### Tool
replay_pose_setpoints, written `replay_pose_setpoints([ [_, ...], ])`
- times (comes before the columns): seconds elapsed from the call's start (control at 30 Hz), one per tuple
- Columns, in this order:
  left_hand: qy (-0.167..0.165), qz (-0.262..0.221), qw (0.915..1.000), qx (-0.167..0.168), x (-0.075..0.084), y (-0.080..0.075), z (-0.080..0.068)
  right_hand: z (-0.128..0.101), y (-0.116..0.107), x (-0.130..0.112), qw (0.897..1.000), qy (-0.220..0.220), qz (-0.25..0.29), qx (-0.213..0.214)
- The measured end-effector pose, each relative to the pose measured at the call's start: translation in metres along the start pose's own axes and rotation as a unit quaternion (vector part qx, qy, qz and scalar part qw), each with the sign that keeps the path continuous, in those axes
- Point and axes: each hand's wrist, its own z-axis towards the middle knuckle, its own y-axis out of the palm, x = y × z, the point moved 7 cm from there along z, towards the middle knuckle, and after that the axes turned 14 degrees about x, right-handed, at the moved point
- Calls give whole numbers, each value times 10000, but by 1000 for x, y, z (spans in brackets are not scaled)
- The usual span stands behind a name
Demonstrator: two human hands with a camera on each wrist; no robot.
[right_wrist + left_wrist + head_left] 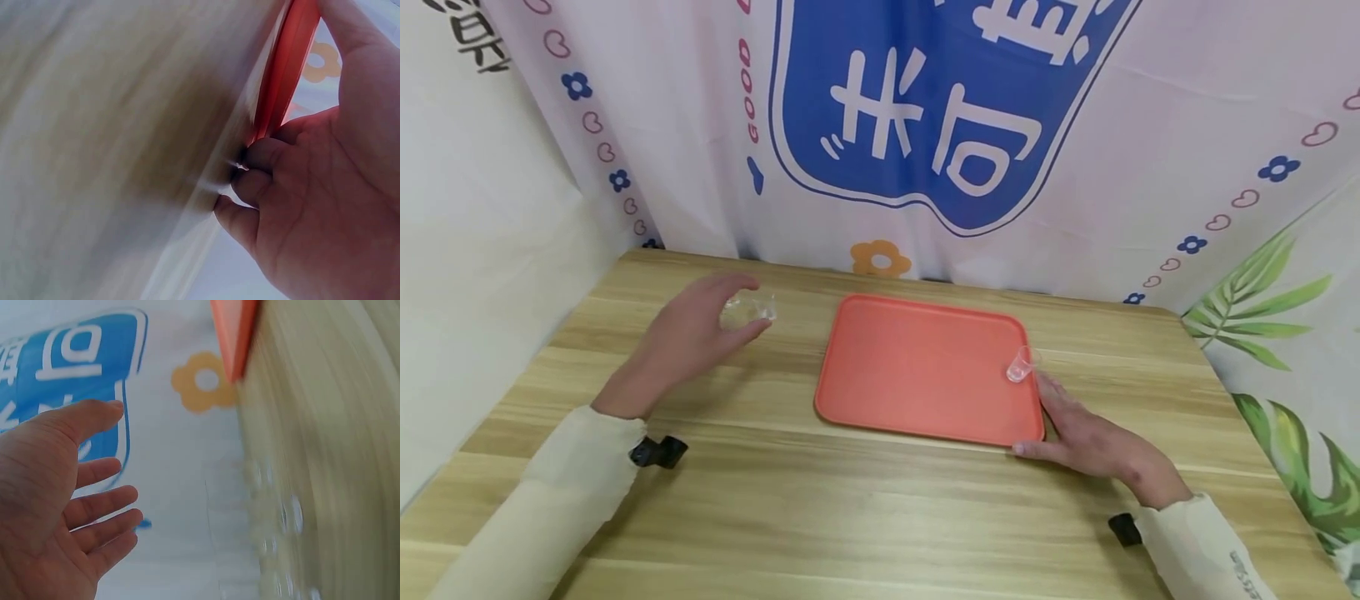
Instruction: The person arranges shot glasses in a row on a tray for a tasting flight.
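On the table lies a red tray (925,367). A small clear cup (1019,367) stands at its right edge, tilted in view. My right hand (1086,433) holds the tray's near right corner, thumb at the near edge and fingers along the right side. In the right wrist view, its curled fingertips (256,159) meet the tray's edge close to the table. To the tray's left, my left hand (696,329) is spread in a wide curve near small clear cups (763,308). The left wrist view shows these cups (290,515) blurred, apart from the fingers.
The wooden table (850,508) runs back to a printed curtain (700,167) with a blue sign pattern. Pale cloth (475,250) borders the left side, and leaf-patterned cloth (1285,325) the right.
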Motion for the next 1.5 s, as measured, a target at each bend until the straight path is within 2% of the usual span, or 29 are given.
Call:
replay_pose_setpoints([
  [0.17,-157,130,9998,-80,-19,-17,-7,0,-2,-1,10000,-56,38,72],
  [0.37,-408,260,9988,-120,-40,-26,-23,0,-3,0,10000,-52,26,59],
  [0.6,-605,473,9967,-280,-58,-25,-36,0,-2,0,10000,-27,36,50],
  [0.8,-683,663,9946,-408,-67,-23,-43,1,1,0,9999,-89,129,39],
  [1.07,-684,696,9941,-466,-77,-22,-45,1,2,1,9999,-19,107,0],
  [1.33,-1006,542,9908,-722,-91,-18,-46,3,2,-2,9998,-126,178,35],
  [1.5,-948,549,9907,-811,-97,-14,-47,3,2,0,9999,-57,135,18],
])
